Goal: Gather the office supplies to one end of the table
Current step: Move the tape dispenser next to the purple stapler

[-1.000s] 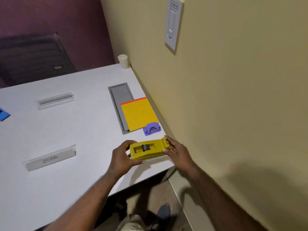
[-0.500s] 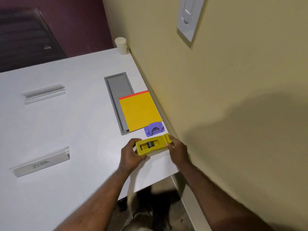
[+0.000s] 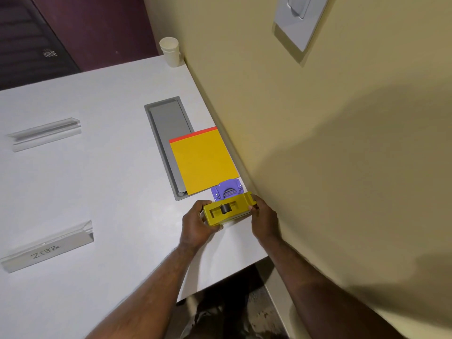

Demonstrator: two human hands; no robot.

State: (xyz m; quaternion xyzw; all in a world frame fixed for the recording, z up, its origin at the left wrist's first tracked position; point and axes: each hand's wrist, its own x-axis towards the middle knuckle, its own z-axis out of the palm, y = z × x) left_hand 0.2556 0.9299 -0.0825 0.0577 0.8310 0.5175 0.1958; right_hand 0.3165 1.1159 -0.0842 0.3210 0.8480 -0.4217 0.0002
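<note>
Item count, as visible:

- Tape dispenser (image 3: 228, 211): 1, yellow, between the two grips.
- Hole punch (image 3: 227, 190): 1, purple, just beyond the grips, touching the dispenser.
- Pad (image 3: 204, 161): 1, yellow with red top edge, beyond the punch.
- Name holders: 2, clear; one lettered (image 3: 47, 247), left of the grips; one blank (image 3: 46, 133), farther left and beyond.
- Cup (image 3: 171, 51): 1, white, far beyond the grips.
- Desk (image 3: 97, 192): 1.
- Grips: 2, left (image 3: 195, 225) and right (image 3: 264, 220).

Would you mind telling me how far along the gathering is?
Done: yellow notepad and purple hole punch lie by the wall. In hand: left hand and right hand grip the yellow tape dispenser beside them. Left: two clear name holders.
</note>
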